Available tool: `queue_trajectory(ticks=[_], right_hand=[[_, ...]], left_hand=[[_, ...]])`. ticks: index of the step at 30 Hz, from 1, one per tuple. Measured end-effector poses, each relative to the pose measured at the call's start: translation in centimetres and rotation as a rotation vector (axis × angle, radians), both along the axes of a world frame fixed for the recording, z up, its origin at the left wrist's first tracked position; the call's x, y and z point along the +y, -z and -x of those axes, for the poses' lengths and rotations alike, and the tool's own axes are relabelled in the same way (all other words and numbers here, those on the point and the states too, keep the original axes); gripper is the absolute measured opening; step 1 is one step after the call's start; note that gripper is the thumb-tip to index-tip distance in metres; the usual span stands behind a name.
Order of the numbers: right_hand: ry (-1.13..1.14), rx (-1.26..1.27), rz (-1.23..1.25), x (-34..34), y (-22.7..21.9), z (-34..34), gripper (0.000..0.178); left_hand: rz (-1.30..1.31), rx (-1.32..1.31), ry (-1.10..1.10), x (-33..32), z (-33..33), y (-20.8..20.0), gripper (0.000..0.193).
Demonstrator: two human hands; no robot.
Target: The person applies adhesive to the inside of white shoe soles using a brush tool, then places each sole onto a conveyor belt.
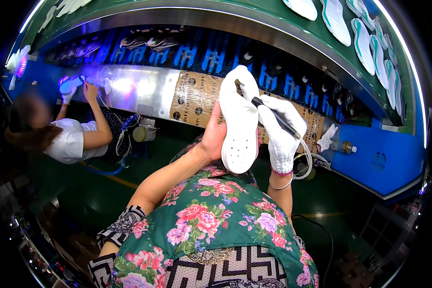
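Note:
A white shoe sole (240, 139) stands nearly upright in front of me, with small holes near its lower end. My bare left hand (215, 137) grips it along its left edge, and some fingers are hidden behind it. My right hand (284, 137), in a white knit glove, is closed round a dark pen-shaped brush tool (279, 117). The tool's tip meets the sole's right edge at mid-length, and a brownish patch shows above it. From its back end a clear hose (306, 149) curves down by my wrist.
A cardboard-covered ledge (189, 93) runs behind the sole. Beyond it, blue holders (185, 56) carry dark shoes. More soles (363, 45) lie on a green belt (317, 36). Right are a white glove (327, 138), a bottle (343, 146) and a blue panel (393, 153). A co-worker (77, 139) sits left, holding a blue-lit piece.

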State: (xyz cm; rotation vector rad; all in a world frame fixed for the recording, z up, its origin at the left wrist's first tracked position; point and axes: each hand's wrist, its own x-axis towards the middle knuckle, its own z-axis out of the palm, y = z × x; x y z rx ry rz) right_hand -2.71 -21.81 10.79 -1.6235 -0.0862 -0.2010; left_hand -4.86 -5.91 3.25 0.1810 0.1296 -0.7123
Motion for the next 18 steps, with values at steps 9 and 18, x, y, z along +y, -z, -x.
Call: queue_trajectory(ticks=[9, 18], right_hand=[[0.011, -0.107, 0.175, 1.2, -0.9, -0.5, 0.024], [0.087, -0.541, 0.606, 2.1, -0.2, -0.6, 0.026]], left_hand=[[-0.128, 0.024, -0.030, -0.4, -0.1, 0.1, 0.106], [-0.429, -0.107, -0.099, -1.1, 0.2, -0.5, 0.102]])
